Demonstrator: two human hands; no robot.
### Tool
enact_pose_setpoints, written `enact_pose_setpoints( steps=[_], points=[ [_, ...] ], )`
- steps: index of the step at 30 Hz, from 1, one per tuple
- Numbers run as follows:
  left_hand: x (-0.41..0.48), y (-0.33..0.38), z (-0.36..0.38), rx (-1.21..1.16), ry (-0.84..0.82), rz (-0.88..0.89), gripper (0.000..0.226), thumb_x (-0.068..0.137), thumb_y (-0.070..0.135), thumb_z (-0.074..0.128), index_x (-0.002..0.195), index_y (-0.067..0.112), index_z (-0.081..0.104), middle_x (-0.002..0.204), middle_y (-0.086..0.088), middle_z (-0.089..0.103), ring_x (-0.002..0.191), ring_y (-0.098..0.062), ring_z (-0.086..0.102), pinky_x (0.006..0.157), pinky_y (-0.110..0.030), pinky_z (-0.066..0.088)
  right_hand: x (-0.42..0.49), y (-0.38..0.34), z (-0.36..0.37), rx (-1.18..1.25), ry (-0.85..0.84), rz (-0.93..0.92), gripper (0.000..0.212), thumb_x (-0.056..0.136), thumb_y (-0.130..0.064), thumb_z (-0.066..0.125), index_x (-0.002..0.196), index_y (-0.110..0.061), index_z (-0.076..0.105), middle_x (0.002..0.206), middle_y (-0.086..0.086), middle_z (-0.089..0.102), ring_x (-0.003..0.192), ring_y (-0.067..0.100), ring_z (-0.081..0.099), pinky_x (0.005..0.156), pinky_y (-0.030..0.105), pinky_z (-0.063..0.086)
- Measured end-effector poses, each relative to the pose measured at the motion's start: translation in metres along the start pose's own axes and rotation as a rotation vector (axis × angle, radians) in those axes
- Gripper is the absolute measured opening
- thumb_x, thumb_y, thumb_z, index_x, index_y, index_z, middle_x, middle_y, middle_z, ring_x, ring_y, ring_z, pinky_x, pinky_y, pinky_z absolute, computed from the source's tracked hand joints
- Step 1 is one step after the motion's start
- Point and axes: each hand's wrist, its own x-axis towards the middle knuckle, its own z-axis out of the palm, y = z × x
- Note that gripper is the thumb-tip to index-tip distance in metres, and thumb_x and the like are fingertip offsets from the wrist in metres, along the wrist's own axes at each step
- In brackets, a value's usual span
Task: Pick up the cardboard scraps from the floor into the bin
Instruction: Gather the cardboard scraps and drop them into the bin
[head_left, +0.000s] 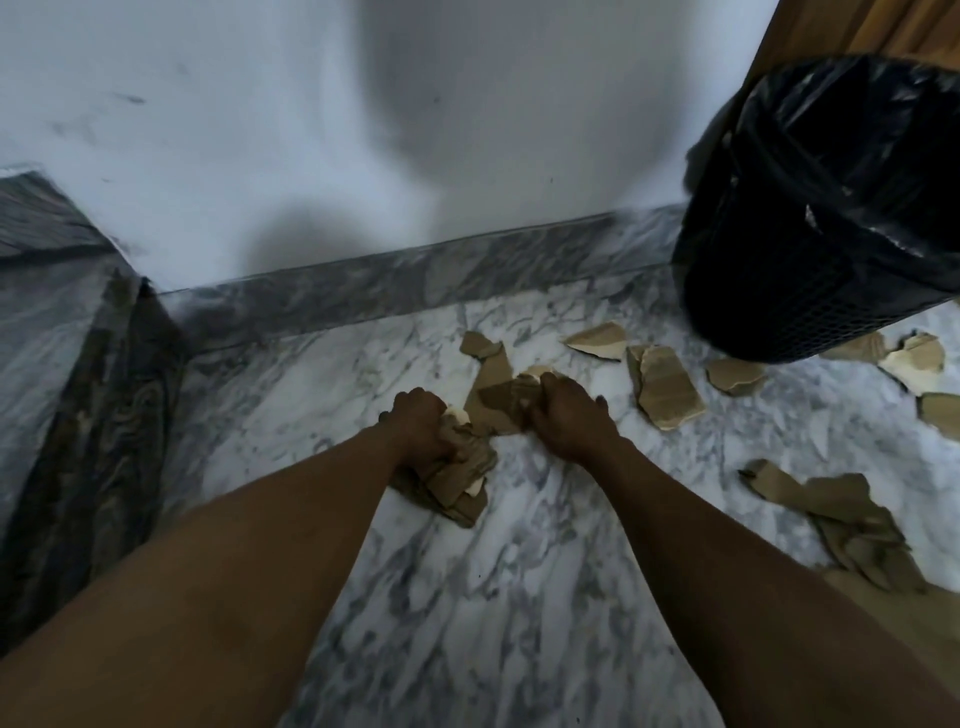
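In the head view, a black mesh bin (826, 208) lined with a dark plastic bag is seen standing upright on the marble floor (467, 597), close to the white wall (260, 130); torn cardboard scraps are scattered over the floor in front of the bin and to its left; a bunch of scraps (457, 475) is gripped in the left hand (418, 423), whose fingers are curled tight around it, well to the left of the bin; the right hand (569, 415) is laid knuckles-up just beside it, nearer the bin, its fingers folded over a larger brown scrap (493, 395) that lies flat on the floor; a pale ridged scrap (667, 389) is found between that hand and the bin; further small scraps (735, 375) lie at the foot of the bin; a crumpled strip (841, 514) lies below the bin, toward the viewer; both forearms are bare.
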Motion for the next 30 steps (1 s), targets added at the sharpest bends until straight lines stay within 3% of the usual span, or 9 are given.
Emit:
enact_pose_setpoints(
  steps=[3,6,8,11,16,20,24,27,30],
  points=[
    [-0.004,0.004,-0.002,0.076,0.013,-0.028,0.048,0.071,0.061,0.075,0.09,0.019,0.061,0.119,-0.016,0.052,0.115,-0.034,0.046,0.099,-0.039,0.04,-0.021,-0.002,0.009,-0.088,0.118,-0.093,0.035,0.096,-0.04,0.051,0.119,-0.014,0.049,0.12,0.008,0.055,0.114,0.033,0.049,0.089,0.048,0.042],
    [-0.007,0.004,0.004,0.046,-0.049,-0.139,0.079,0.077,0.058,0.072,0.137,0.012,0.049,0.155,-0.023,0.014,0.143,-0.045,0.009,0.116,-0.046,0.019,-0.04,0.001,0.018,-0.174,0.112,-0.077,0.041,0.095,-0.042,0.052,0.126,-0.015,0.049,0.13,0.008,0.046,0.117,0.034,0.044,0.09,0.046,0.041],
    [-0.006,0.0,0.01,0.018,-0.066,-0.227,0.096,0.072,0.064,0.073,0.147,0.016,0.037,0.161,-0.018,-0.001,0.146,-0.047,-0.003,0.118,-0.055,0.014,-0.049,0.003,0.02,-0.108,0.083,0.0,0.046,0.095,-0.044,0.054,0.13,-0.015,0.049,0.138,0.011,0.036,0.119,0.037,0.04,0.093,0.046,0.04],
    [-0.013,-0.002,0.008,0.022,-0.054,-0.254,0.093,0.073,0.065,0.071,0.144,0.015,0.039,0.152,-0.014,0.027,0.14,-0.039,0.022,0.114,-0.05,0.023,-0.056,0.003,0.016,-0.027,0.0,0.112,0.049,0.093,-0.046,0.059,0.129,-0.014,0.05,0.138,0.016,0.033,0.122,0.041,0.036,0.098,0.05,0.04],
    [-0.021,-0.01,0.0,-0.101,-0.017,-0.271,0.097,0.066,0.051,0.085,0.139,0.007,0.04,0.142,-0.017,0.04,0.129,-0.034,0.042,0.104,-0.039,0.042,-0.07,0.001,0.011,0.002,-0.087,0.233,0.049,0.088,-0.047,0.062,0.127,-0.02,0.052,0.131,0.015,0.042,0.126,0.042,0.038,0.104,0.053,0.036],
    [-0.025,-0.017,-0.008,-0.121,-0.045,-0.247,0.087,0.069,0.041,0.086,0.134,0.0,0.045,0.134,-0.015,0.05,0.119,-0.03,0.053,0.091,-0.033,0.048,-0.079,0.001,0.018,0.154,-0.058,0.193,0.038,0.076,-0.053,0.067,0.097,-0.021,0.061,0.113,0.017,0.049,0.1,0.041,0.055,0.082,0.042,0.046],
    [-0.026,-0.017,-0.013,-0.142,-0.092,-0.188,0.079,0.074,0.036,0.084,0.135,0.0,0.048,0.138,-0.017,0.047,0.121,-0.031,0.051,0.09,-0.033,0.047,-0.081,0.014,0.022,0.386,-0.014,0.126,0.039,0.061,-0.054,0.057,0.06,-0.017,0.046,0.065,0.011,0.049,0.067,0.028,0.051,0.063,0.036,0.035],
    [-0.029,-0.002,-0.018,-0.302,-0.116,-0.129,0.088,0.076,0.027,0.084,0.146,0.005,0.037,0.148,-0.014,0.037,0.129,-0.032,0.045,0.102,-0.039,0.046,-0.091,0.021,0.006,0.404,0.017,0.155,0.031,0.071,-0.026,0.077,0.072,0.0,0.059,0.069,0.017,0.058,0.067,0.03,0.058,0.061,0.034,0.038],
    [-0.02,0.022,-0.023,-0.422,-0.115,-0.071,0.082,0.075,0.028,0.084,0.143,0.009,0.042,0.142,-0.011,0.043,0.122,-0.031,0.05,0.1,-0.042,0.048,-0.099,0.032,-0.001,0.617,0.146,0.198,0.035,0.068,-0.031,0.074,0.091,-0.006,0.066,0.081,0.012,0.068,0.074,0.026,0.065,0.065,0.039,0.052]
  ],
)
